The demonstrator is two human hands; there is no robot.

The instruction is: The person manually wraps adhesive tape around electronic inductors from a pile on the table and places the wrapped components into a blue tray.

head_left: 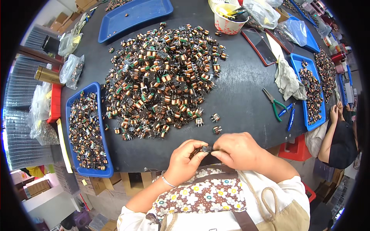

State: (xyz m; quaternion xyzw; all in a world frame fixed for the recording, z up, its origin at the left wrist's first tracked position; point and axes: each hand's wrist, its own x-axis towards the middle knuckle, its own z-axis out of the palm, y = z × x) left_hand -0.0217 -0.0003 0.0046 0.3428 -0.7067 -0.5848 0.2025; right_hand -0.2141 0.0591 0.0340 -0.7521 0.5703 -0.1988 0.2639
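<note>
We observe both bare hands near the front edge of the black desk [246,96], below the large heap. The left hand [187,159], with a pale bracelet [167,181] at its wrist, pinches a small dark component [207,149] between thumb and fingers, holding it just beyond the desk's edge on the wearer's side. The right hand [241,152] is curled, thumb and fingertips drawn together at the component's right end; it is slightly blurred, and we cannot tell whether it grips the piece or only touches it. Two loose coils [217,130] lie just beyond the hands, apart from the heap of copper-wound coils [162,81] that covers the middle of the desk. To the left we note a blue tray [94,173] filled with similar parts; at the far side, a second blue tray [135,19] bears only a few. On the right we record green-handled pliers [272,99] with their jaws apart, a crumpled pale cloth [289,81], a red-edged dark device [260,46] and a third blue tray [316,124] of coils. Further right, a co-worker's hands [337,109] are close together. Below, we see the wearer's flowered apron [200,196].
</note>
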